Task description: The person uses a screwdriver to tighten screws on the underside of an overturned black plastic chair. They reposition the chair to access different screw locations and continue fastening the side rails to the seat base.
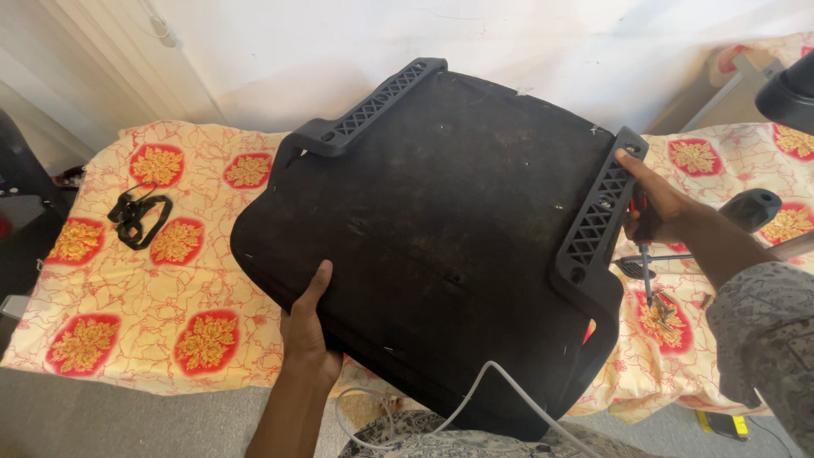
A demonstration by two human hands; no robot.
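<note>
While our left hand (307, 335) curls its grip around the near edge of the upturned chair seat (432, 229), steadying it, our right hand (657, 203) is closed on a screwdriver (644, 254) and rests a fingertip at the top of the right armrest bracket (598, 216). We judge the bracket screws are the work in hand; the next move calls for seating the tip squarely in a screw head. The seat lies underside up across the bed's (110, 280) near edge, between its two patterned halves, black, dusty and scuffed, with a matching lattice bracket (373, 106) along its far left side. A white cable (475, 394) crosses its near corner.
</note>
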